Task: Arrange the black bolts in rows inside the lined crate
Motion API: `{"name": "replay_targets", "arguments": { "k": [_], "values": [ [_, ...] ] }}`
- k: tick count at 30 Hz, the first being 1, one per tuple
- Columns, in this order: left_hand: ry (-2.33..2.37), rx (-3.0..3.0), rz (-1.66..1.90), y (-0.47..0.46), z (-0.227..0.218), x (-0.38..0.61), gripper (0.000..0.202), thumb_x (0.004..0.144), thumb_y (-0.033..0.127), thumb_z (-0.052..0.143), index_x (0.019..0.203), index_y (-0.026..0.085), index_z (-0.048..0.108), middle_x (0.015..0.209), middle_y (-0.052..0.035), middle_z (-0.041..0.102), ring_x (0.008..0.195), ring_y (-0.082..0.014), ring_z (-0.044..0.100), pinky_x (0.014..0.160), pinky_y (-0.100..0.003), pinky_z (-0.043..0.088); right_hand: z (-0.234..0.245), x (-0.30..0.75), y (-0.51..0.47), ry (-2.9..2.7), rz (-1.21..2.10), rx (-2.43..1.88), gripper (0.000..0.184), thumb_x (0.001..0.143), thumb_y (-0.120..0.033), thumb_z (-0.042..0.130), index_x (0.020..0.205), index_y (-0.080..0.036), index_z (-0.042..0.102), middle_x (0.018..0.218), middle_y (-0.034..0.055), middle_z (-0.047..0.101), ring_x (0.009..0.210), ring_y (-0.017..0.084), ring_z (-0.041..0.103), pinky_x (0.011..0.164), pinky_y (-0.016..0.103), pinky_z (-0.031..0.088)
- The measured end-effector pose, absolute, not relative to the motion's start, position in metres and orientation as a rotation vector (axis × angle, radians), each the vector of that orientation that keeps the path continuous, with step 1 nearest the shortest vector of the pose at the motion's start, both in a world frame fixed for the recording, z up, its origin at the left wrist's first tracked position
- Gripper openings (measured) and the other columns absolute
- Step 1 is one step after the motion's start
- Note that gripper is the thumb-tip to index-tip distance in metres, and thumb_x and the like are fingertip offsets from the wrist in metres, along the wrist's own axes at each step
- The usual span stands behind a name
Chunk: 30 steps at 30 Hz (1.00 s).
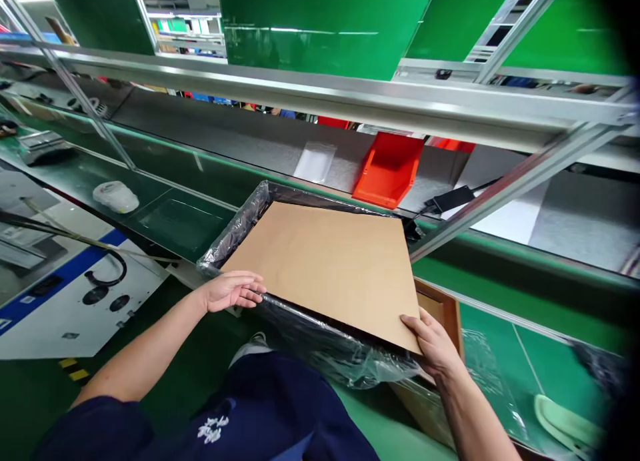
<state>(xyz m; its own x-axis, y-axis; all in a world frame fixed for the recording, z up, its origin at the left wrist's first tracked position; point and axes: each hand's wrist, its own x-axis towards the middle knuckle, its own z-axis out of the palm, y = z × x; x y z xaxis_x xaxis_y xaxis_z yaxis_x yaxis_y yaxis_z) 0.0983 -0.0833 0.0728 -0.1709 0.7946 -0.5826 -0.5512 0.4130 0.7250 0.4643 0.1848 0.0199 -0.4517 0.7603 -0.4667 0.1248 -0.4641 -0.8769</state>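
A flat brown cardboard sheet (325,264) lies across the top of a box lined with a clear plastic bag (235,231). My left hand (233,291) grips the sheet's near left corner, fingers curled over the edge. My right hand (434,344) pinches the near right corner, thumb on top. The box's brown side (443,307) shows just past my right hand. The inside of the box is hidden by the sheet.
A green conveyor belt (170,217) runs behind the box, with a white bundle (116,197) on it. Beyond are a grey belt, an orange bin (387,171), a black adapter (453,199) and aluminium frame bars (320,101). A white and blue machine (75,294) stands at left.
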Motion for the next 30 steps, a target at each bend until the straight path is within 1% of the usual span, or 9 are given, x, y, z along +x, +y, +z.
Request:
{"name": "replay_targets", "arguments": {
  "k": [7,12,15,17,19,21,23,27,30],
  "values": [
    [1.536,0.521,1.15,-0.043,0.066,0.063,0.038,0.076,0.037,0.074,0.103,0.013,0.062,0.108,-0.0127,0.068,0.084,-0.0154,0.067,0.075,-0.028,0.052,0.016,0.47,0.187,-1.247,1.953,-1.309,0.057,0.058,-0.035,0.081,0.107,-0.022,0.057,0.098,0.0064,0.073,0.082,0.027,0.071,0.069,0.036,0.059],
    [1.611,0.781,1.065,-0.011,0.051,0.036,0.047,0.077,0.045,0.069,0.11,0.014,0.061,0.113,-0.0143,0.067,0.097,-0.021,0.065,0.084,-0.035,0.051,0.015,0.449,0.187,-1.367,1.963,-1.294,0.06,0.063,-0.037,0.078,0.117,-0.023,0.055,0.102,0.0062,0.072,0.08,0.025,0.071,0.07,0.036,0.057],
    [1.836,1.118,0.849,0.018,0.041,0.019,0.054,0.079,0.051,0.061,0.118,0.013,0.06,0.122,-0.0156,0.064,0.112,-0.0258,0.06,0.098,-0.039,0.045,0.008,0.438,0.189,-1.499,1.938,-1.358,0.05,0.069,-0.039,0.07,0.113,-0.022,0.055,0.101,0.008,0.071,0.083,0.026,0.069,0.072,0.037,0.056],
    [1.994,1.346,0.568,0.043,0.036,0.01,0.067,0.079,0.057,0.057,0.13,0.014,0.055,0.139,-0.0177,0.052,0.13,-0.0312,0.046,0.109,-0.043,0.033,-0.002,0.433,0.19,-1.724,1.741,-1.509,0.039,0.072,-0.038,0.064,0.106,-0.019,0.057,0.098,0.01,0.07,0.086,0.027,0.068,0.074,0.037,0.054],
    [2.08,1.492,0.24,0.07,0.028,0.004,0.086,0.074,0.065,0.058,0.145,0.018,0.04,0.156,-0.0174,0.028,0.144,-0.0376,0.021,0.115,-0.053,0.019,-0.014,0.428,0.19,-2.054,1.323,-1.71,0.035,0.075,-0.033,0.057,0.106,-0.017,0.057,0.096,0.0125,0.068,0.088,0.028,0.066,0.078,0.038,0.051],
    [2.102,1.548,-0.021,0.093,0.018,0.001,0.106,0.064,0.07,0.064,0.152,0.025,0.023,0.161,-0.0154,0.003,0.146,-0.0425,-0.002,0.111,-0.066,0.009,-0.026,0.423,0.186,-2.362,0.857,-1.795,0.039,0.078,-0.025,0.052,0.114,-0.012,0.054,0.101,0.0169,0.064,0.091,0.028,0.063,0.083,0.038,0.047],
    [2.104,1.54,-0.191,0.108,0.007,-0.001,0.119,0.057,0.069,0.069,0.153,0.031,0.011,0.16,-0.0133,-0.013,0.144,-0.0449,-0.013,0.104,-0.075,0.008,-0.035,0.415,0.179,-2.615,0.549,-1.721,0.042,0.077,-0.016,0.049,0.117,-0.006,0.053,0.112,0.0228,0.058,0.098,0.028,0.06,0.089,0.037,0.044],
    [2.099,1.505,-0.321,0.12,-0.013,-0.005,0.123,0.053,0.067,0.072,0.153,0.035,0.007,0.159,-0.0124,-0.018,0.143,-0.0468,-0.015,0.098,-0.079,0.015,-0.039,0.388,0.172,-2.974,0.289,-1.522,0.036,0.076,-0.018,0.056,0.11,-0.007,0.059,0.126,0.0266,0.048,0.119,0.034,0.047,0.102,0.04,0.034],
    [2.096,1.512,-0.325,0.123,-0.023,-0.01,0.123,0.052,0.068,0.072,0.153,0.035,0.009,0.161,-0.0135,-0.013,0.143,-0.0484,-0.012,0.097,-0.079,0.018,-0.034,0.364,0.178,-3.087,0.298,-1.433,0.057,0.078,-0.033,0.062,0.129,-0.009,0.052,0.133,0.0273,0.044,0.133,0.037,0.031,0.108,0.045,0.024]
  ]
}}
